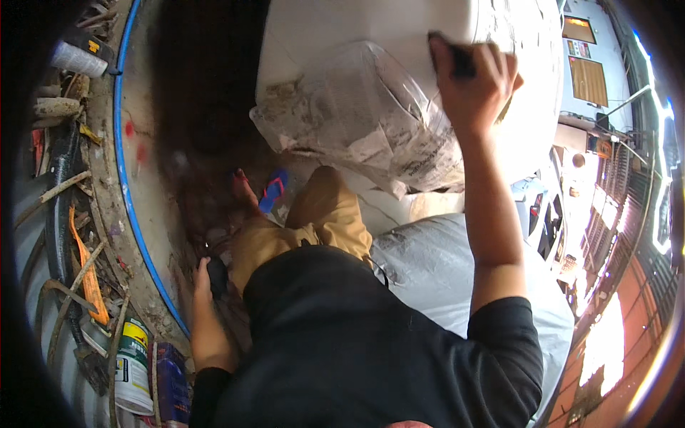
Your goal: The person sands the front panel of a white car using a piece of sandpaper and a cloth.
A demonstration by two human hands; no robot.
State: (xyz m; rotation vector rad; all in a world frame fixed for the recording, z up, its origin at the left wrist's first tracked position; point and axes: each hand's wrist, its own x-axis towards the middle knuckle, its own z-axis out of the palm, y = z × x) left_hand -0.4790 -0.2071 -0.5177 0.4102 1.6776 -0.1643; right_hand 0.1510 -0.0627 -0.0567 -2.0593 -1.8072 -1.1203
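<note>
My right hand [479, 84] is raised at the upper right, its fingers closed round a small black object [462, 60] whose kind I cannot make out. It is over a big white bulky thing [307, 39], partly covered in clear, dirt-stained plastic sheeting [342, 107]. Low by my left thigh hangs my left hand [203, 279], closed on a dark rounded object [217, 275]; shadow hides what kind it is.
A grey plastic-covered bulk [428, 260] lies at my right side. Along the left wall runs a blue hose [123, 160], beside sticks, an orange strip [87, 274] and a white-and-yellow tub [133, 367]. A blue flip-flop [273, 189] is on the floor ahead.
</note>
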